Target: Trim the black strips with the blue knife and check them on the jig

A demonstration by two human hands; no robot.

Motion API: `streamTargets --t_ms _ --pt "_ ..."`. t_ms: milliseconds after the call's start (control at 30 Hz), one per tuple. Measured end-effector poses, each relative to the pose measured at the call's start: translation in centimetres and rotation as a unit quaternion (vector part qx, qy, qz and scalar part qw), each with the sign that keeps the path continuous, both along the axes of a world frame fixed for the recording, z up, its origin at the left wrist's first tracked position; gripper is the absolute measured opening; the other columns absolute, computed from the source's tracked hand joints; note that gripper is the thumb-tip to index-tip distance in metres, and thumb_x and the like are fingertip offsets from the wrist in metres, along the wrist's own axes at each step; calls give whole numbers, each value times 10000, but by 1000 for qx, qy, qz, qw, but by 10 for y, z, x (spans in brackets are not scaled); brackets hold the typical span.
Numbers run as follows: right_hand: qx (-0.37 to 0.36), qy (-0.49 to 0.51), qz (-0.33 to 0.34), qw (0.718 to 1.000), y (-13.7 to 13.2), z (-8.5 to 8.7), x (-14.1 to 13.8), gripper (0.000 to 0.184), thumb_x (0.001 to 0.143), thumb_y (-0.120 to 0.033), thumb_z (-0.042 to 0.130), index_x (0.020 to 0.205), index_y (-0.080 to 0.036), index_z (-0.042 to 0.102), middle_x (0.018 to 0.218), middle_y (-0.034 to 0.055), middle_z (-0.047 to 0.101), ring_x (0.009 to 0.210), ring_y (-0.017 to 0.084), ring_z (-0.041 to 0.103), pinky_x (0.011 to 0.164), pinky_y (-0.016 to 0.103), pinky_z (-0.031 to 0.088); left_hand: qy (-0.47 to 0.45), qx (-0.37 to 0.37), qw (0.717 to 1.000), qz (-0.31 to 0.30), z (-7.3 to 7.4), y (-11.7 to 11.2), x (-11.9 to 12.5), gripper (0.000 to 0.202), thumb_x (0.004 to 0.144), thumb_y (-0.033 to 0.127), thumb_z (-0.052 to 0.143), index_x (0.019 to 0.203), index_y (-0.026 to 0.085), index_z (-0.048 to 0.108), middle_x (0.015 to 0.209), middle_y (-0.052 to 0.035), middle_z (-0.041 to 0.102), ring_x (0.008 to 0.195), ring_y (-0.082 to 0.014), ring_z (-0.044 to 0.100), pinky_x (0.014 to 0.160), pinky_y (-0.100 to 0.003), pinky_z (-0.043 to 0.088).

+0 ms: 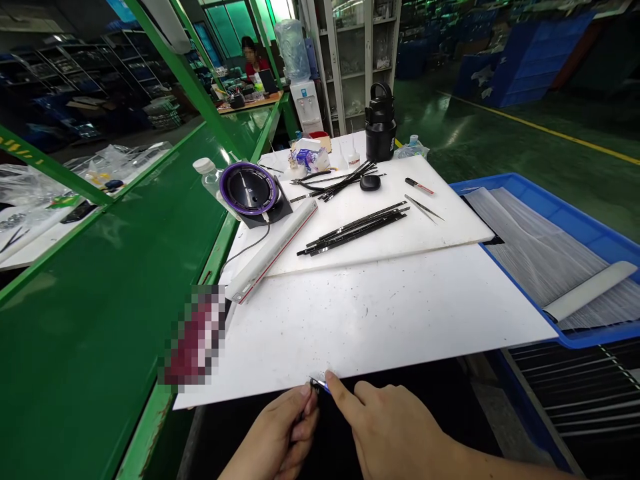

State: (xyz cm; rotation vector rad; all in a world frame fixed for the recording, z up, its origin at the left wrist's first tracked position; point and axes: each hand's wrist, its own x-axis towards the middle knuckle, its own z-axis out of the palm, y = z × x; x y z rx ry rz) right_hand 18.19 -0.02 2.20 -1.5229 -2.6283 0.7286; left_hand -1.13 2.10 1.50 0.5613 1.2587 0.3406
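Observation:
Both hands meet at the near edge of the white board [380,320]. My left hand [283,433] is closed, fingers pinched on a small dark part [316,384] with a blue tip. My right hand [395,430] has its forefinger stretched to the same part and pinches its other end. Farther back on a second white board [450,227] lie a bundle of thin black strips [355,230], another crossed pile of black strips [340,183], tweezers [424,208] and a red-and-black pen [419,187].
A long white bar [273,250] lies diagonally at left beside a round purple-rimmed device [249,189]. A black jug [380,123] stands at the back. A blue tray [575,227] of clear strips sits right. Green conveyor [110,287] runs left; a person sits far behind.

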Motion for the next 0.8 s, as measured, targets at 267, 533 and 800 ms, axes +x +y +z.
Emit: streamTargets --t_ms 267,533,800 --pt "24 -46 26 998 -4 -6 -5 844 696 -210 566 1483 -108 279 794 93 632 470 226 598 355 289 258 -12 -5 1000 5 -1 1 -2 429 808 601 555 736 197 431 577 83 322 414 -29 97 366 -166 32" --pt "16 3 -1 1000 -3 -1 2 780 730 -144 511 1481 -168 300 802 63 657 533 220 620 408 289 247 -46 -28 998 8 -3 4 -10 366 838 527 543 732 191 440 579 78 316 409 -29 92 348 -153 38" --pt "12 13 1 1000 0 1 4 783 723 -145 522 1476 -176 310 812 65 658 538 211 604 422 282 274 -31 -12 999 -9 -3 4 -10 360 863 525 506 738 192 446 581 78 311 414 -33 90 350 -150 41"
